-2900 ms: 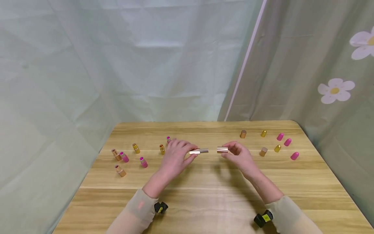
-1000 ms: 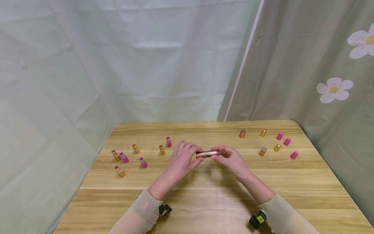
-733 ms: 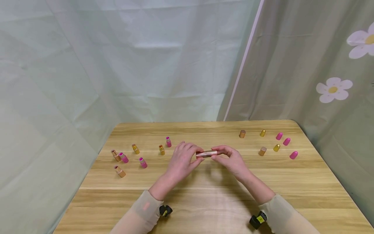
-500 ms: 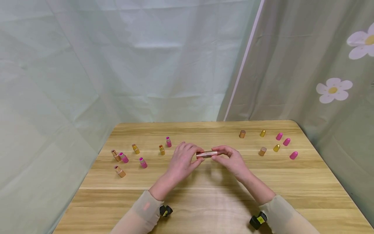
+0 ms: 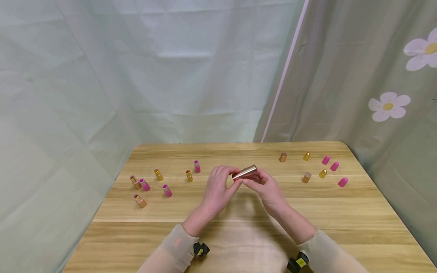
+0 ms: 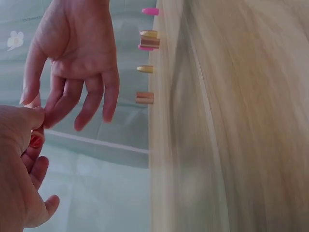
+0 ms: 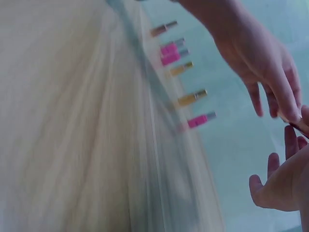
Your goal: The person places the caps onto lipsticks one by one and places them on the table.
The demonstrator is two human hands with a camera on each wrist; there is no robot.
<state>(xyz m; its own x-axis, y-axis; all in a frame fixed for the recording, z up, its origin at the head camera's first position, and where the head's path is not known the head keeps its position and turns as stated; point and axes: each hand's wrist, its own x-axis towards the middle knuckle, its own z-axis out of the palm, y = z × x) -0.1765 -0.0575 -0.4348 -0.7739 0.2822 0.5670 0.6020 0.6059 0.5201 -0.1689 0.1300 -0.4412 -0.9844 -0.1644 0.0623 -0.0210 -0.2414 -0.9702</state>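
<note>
A rose-gold lipstick tube (image 5: 245, 173), one closed cylinder, is held above the middle of the table, its right end tilted up. My left hand (image 5: 218, 189) pinches its left end between thumb and fingers. My right hand (image 5: 268, 191) has its fingers behind the tube and its thumb at the underside, close to the left thumb. In the left wrist view a reddish round end (image 6: 36, 140) of the tube shows by the left fingers. The right wrist view shows only a sliver of the tube (image 7: 301, 126) between the hands.
On the wooden table (image 5: 239, 242), several uncapped tubes stand left, among them a pink one (image 5: 167, 190) and a gold one (image 5: 189, 175). Several caps stand right, among them a copper one (image 5: 306, 177) and a pink one (image 5: 343, 182). A curtain (image 5: 205, 76) hangs behind.
The base and cap, apart at first, came together into one tube. Since half a second ago its right end has tilted up and my hands have moved closer together.
</note>
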